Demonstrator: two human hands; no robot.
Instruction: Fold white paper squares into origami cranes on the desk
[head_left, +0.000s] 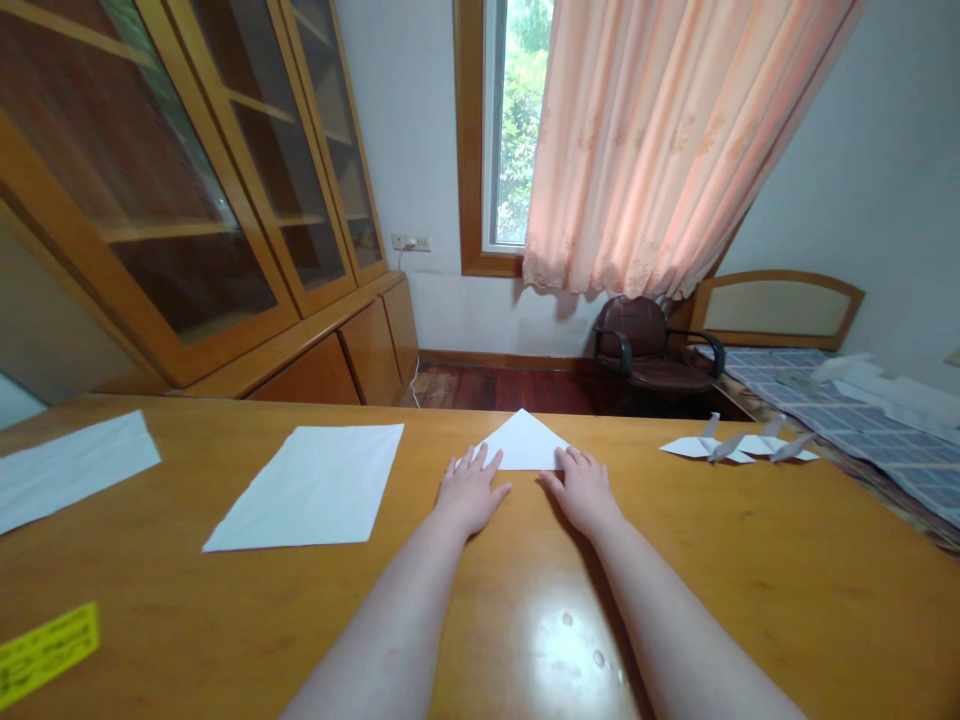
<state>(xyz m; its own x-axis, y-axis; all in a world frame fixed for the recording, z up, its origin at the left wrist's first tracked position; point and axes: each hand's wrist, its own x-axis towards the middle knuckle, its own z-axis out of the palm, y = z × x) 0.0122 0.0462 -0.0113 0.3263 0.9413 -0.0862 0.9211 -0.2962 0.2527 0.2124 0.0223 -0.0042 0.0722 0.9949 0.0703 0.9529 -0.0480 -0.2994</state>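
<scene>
A sheet of white paper folded into a triangle (523, 442) lies on the wooden table, its point facing away from me. My left hand (469, 490) rests on its left corner with the fingers spread. On the right corner lies my right hand (583, 488), its fingers stretched out and flat. To the left is a flat white square sheet of paper (311, 488). Two folded paper cranes (739, 447) stand on the right side of the table, apart from my right hand.
The wooden table (517, 620) spans the foreground. Another white sheet (75, 470) lies at the far left, above a yellow label with writing (49, 652). Beyond the table are a glass-door cabinet (247, 200), a brown armchair (652, 345) and a bed (825, 390).
</scene>
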